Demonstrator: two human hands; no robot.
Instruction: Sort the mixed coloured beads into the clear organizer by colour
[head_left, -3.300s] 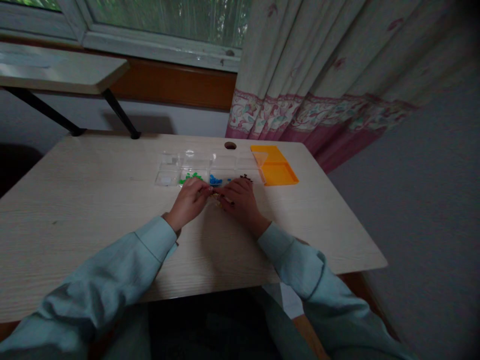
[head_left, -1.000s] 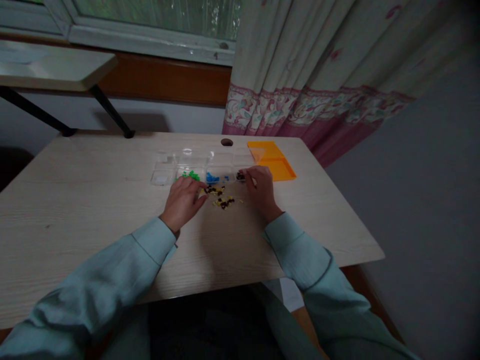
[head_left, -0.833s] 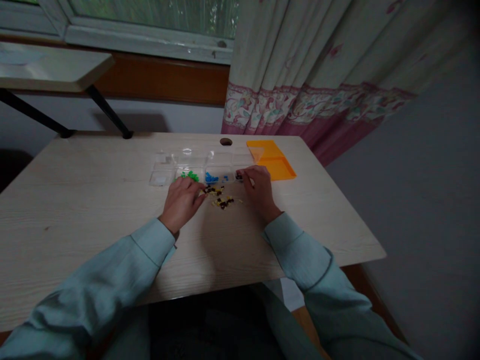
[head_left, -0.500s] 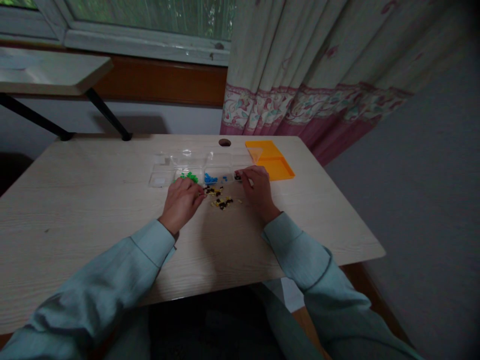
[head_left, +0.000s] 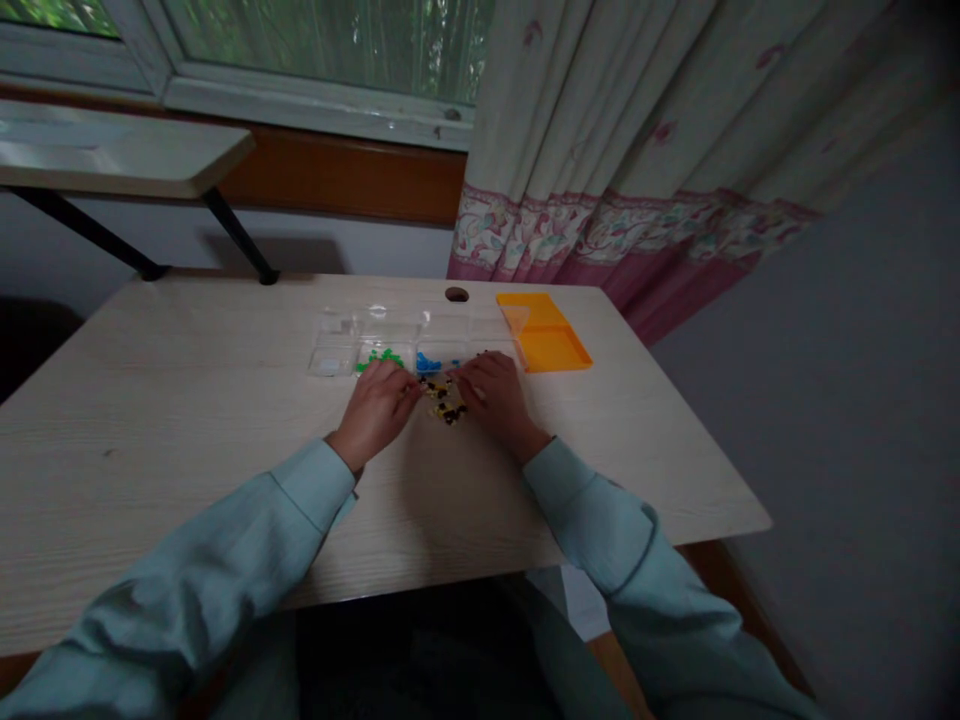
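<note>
My left hand (head_left: 381, 408) rests at the left of a small pile of black and yellow pieces (head_left: 448, 411), its thumb and fingertips pinched together at the pile's edge. From the right, my right hand (head_left: 499, 398) reaches over the pile with its fingers curled inward. Whatever either pinch holds is too small to make out. Just behind the hands lies a clear plastic compartment box (head_left: 333, 362) with its lid open. One compartment contains green pieces (head_left: 384, 356), and another has blue pieces (head_left: 428, 363). My right hand partly covers the compartment at the right end, where a few dark bits show.
An orange tray (head_left: 553, 347) lies to the right of the clear box. Behind them is a round cable hole (head_left: 457, 294) in the light wooden table (head_left: 225, 430). A raised shelf (head_left: 127, 160) on black legs stands at the back left, and a curtain (head_left: 600, 200) hangs behind.
My right hand has come from the box's right-end compartment down and left to the loose pieces. My left hand stays pinched beside the pile. The camera view has shifted slightly.
</note>
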